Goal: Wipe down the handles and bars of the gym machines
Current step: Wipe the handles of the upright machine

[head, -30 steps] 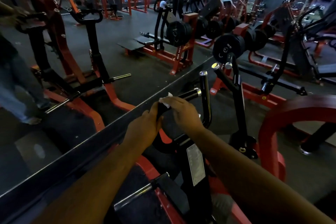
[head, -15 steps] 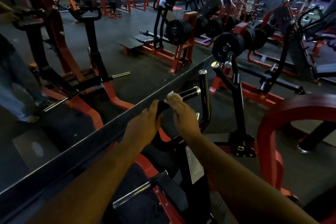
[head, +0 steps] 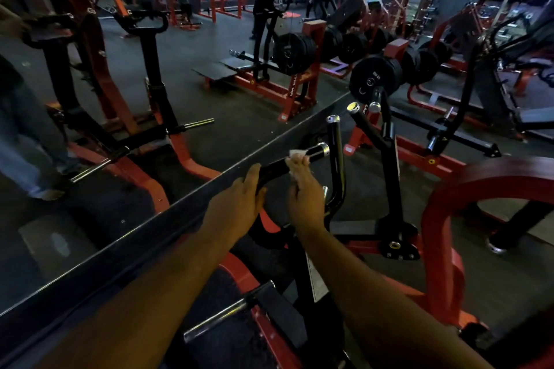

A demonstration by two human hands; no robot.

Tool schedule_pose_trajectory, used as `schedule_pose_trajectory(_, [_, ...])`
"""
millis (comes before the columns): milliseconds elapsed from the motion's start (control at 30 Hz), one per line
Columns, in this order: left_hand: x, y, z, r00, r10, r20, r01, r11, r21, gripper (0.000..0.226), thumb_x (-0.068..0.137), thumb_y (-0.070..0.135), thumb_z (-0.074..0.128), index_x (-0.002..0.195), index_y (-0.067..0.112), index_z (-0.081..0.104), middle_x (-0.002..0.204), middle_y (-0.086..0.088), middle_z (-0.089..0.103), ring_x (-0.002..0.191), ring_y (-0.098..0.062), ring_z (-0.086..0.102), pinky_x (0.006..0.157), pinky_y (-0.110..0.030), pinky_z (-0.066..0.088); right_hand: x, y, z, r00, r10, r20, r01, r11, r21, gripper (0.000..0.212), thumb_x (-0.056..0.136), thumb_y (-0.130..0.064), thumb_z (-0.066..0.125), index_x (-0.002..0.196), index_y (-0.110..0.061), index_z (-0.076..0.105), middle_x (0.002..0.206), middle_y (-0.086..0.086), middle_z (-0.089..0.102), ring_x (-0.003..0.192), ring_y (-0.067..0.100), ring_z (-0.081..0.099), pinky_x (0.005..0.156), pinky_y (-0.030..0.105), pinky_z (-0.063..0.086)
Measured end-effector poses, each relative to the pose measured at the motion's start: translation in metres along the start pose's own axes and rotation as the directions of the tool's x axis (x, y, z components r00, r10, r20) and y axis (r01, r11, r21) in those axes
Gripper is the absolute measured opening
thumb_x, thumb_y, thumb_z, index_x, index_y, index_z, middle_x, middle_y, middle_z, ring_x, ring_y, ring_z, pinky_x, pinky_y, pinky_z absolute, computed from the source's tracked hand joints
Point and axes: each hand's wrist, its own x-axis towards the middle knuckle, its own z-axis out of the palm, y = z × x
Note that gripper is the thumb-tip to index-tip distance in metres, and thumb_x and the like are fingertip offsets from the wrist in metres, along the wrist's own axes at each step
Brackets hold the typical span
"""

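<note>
Dim gym, left grip (head: 236,204) clamped round black handle (head: 299,157), right grip (head: 304,189) pinching white cloth (head: 296,154) against it.

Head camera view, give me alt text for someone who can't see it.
A person's right hand presses a white cloth around a black gym machine handle while the left hand grips the same bar lower down. A wall mirror to the left reflects red-framed machines and weight plates.
</note>
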Motion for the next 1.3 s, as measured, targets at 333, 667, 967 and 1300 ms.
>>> schedule_pose_trajectory(333, [-0.001, 0.003, -0.003, 1.000, -0.004, 0.011, 0.004, 1.000, -0.016, 0.060, 0.103, 0.054, 0.034, 0.156, 0.032, 0.019, 0.126, -0.012, 0.062, 0.100, -0.034, 0.068, 0.077, -0.054, 0.058, 0.030, 0.016, -0.042, 0.971, 0.207, -0.115, -0.195, 0.975, 0.110, 0.041, 0.103, -0.004, 0.048, 0.139, -0.018, 0.061, 0.145, 0.000, 0.057, 0.140, 0.014, 0.047, 0.117, 0.031, 0.039])
schedule_pose_trajectory(667, [-0.002, 0.004, -0.005, 1.000, 0.005, 0.017, -0.003, 0.995, -0.099, 0.056, 0.100, 0.061, 0.026, 0.152, 0.042, 0.022, 0.123, -0.007, 0.064, 0.094, -0.032, 0.070, 0.071, -0.053, 0.059, -0.009, -0.025, -0.007, 0.944, -0.234, 0.231, 0.225, 0.972, 0.067, 0.042, 0.099, -0.012, 0.045, 0.139, -0.013, 0.061, 0.150, 0.003, 0.053, 0.142, 0.009, 0.044, 0.116, 0.025, 0.039])
schedule_pose_trajectory(967, [-0.004, 0.004, -0.004, 1.000, -0.005, 0.010, 0.005, 1.000, -0.003, 0.058, 0.105, 0.051, 0.036, 0.156, 0.029, 0.018, 0.133, -0.014, 0.060, 0.104, -0.034, 0.068, 0.078, -0.050, 0.058, 0.060, 0.034, -0.035, 0.999, 0.021, 0.037, -0.016, 0.991, -0.132, 0.037, 0.101, -0.004, 0.047, 0.131, -0.018, 0.064, 0.134, 0.002, 0.062, 0.131, 0.018, 0.055, 0.108, 0.045, 0.048])
schedule_pose_trajectory(1300, [-0.004, 0.005, -0.004, 0.999, -0.019, 0.030, 0.019, 1.000, 0.005, 0.060, 0.105, 0.051, 0.036, 0.157, 0.031, 0.015, 0.135, -0.013, 0.059, 0.103, -0.034, 0.069, 0.074, -0.051, 0.059, -0.016, 0.001, -0.010, 0.997, 0.047, -0.059, -0.009, 0.851, 0.525, 0.031, 0.104, 0.001, 0.051, 0.131, -0.003, 0.065, 0.137, 0.009, 0.065, 0.133, 0.019, 0.057, 0.110, 0.034, 0.047])
